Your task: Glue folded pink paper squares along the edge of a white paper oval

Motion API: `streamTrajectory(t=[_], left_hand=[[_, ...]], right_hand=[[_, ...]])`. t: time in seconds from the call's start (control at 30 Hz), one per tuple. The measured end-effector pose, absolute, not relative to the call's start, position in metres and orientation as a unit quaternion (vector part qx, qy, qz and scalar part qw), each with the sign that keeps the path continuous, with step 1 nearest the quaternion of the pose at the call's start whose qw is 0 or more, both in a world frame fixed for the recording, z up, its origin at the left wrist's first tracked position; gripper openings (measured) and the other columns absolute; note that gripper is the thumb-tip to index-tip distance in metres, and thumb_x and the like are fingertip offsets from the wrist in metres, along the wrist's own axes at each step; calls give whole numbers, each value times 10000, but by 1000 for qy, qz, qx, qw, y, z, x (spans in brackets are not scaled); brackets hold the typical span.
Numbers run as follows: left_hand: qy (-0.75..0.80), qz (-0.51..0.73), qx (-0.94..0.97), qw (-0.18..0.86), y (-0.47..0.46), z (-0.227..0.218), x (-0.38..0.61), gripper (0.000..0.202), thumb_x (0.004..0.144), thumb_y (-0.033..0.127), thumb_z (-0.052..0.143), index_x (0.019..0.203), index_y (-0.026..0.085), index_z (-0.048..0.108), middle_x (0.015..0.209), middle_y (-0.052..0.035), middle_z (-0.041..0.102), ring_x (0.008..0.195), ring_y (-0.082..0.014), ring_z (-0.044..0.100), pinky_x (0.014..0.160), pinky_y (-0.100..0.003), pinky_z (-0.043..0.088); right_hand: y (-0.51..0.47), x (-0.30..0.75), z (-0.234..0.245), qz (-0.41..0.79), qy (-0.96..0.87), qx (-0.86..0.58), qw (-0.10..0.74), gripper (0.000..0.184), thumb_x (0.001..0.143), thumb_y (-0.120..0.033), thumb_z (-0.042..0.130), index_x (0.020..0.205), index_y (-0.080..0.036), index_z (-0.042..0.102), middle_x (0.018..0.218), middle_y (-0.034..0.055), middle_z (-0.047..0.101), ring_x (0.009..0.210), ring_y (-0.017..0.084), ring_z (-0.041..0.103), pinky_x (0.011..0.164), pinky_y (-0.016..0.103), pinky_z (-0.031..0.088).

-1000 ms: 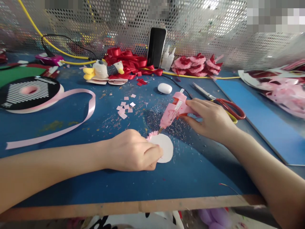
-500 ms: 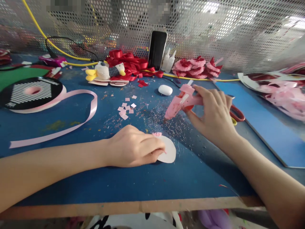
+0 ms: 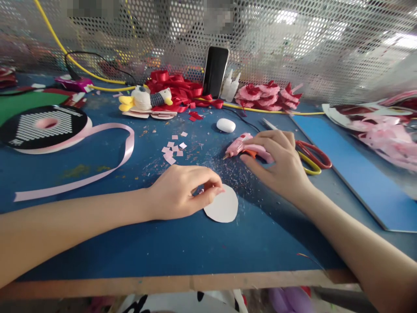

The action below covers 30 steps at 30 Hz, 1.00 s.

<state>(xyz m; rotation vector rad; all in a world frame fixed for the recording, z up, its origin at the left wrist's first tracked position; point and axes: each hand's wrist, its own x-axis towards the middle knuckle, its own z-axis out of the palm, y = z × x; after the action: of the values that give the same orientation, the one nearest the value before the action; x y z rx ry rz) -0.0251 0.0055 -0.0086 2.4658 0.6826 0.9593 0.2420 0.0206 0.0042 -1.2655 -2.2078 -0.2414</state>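
A round white disc (image 3: 223, 206) lies flat on the blue table. My left hand (image 3: 187, 191) is at its upper left edge, thumb and forefinger pinched together over the disc. What sits between those fingertips is too small or hidden to name; a bit of pink shows behind them. A pink glue gun (image 3: 238, 144) lies on its side, nozzle to the left. Over its handle my right hand (image 3: 280, 161) is spread, fingers apart and not wrapped round it. Scissors (image 3: 312, 158) with red and yellow handles lie beside and partly under that hand.
Pink paper squares (image 3: 170, 152) lie left of the glue gun, near a white oval case (image 3: 226, 125). A ribbon spool (image 3: 45, 126) stands at left. Behind are red ribbon (image 3: 176, 87), a phone (image 3: 215, 71) and a mesh panel; a blue board (image 3: 355, 174) is at right.
My right hand has lowered the glue gun onto the table and loosened its grip. My left hand's fingers have lifted and bunched less, uncovering more of the disc. More of the scissors shows.
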Motion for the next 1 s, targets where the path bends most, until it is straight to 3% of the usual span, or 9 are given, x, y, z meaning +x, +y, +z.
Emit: streamTrajectory(t=[0.13,0.27,0.6,0.77,1.0], left_hand=[[284,352,857,247,9,-5,-24,58,924,201,636,902,174,682,728,44,691,516,-51,494,528,-180,406],[293,347,846,280,11,-5,-23,70,921,208,635,897,167,687,708,51,669,500,-45,461,516,-178,390],[283,326,854,289,11,-4,-23,109,940,212,600,927,159,694,748,39,699,514,-50,490,537,-196,401],[308,316,863,247,10,-8,-22,115,919,246,624,998,186,682,781,34,709,635,-92,609,580,-218,423],[344,231,902,121,6,-12,-20,365,807,413,734,1076,198,612,986,1,703,836,-189,702,593,-273,420]], right_hand=[[-4,216,19,-70,-881,-346,314,108,849,-349,756,951,-325,729,951,59,692,1064,305,569,922,508,456],[-13,205,17,-93,-874,-332,342,88,842,-278,770,902,-339,751,873,44,699,1010,289,560,852,482,475],[-12,206,11,-68,-876,-348,327,130,876,-200,700,918,-318,735,938,47,700,1048,284,555,884,485,469],[-9,209,11,-9,-875,-385,293,98,921,-201,631,940,-274,694,1031,57,674,1058,274,538,974,517,422],[-2,211,7,62,-879,-404,244,127,955,-230,599,906,-262,712,1062,70,628,1092,279,480,1023,544,363]])
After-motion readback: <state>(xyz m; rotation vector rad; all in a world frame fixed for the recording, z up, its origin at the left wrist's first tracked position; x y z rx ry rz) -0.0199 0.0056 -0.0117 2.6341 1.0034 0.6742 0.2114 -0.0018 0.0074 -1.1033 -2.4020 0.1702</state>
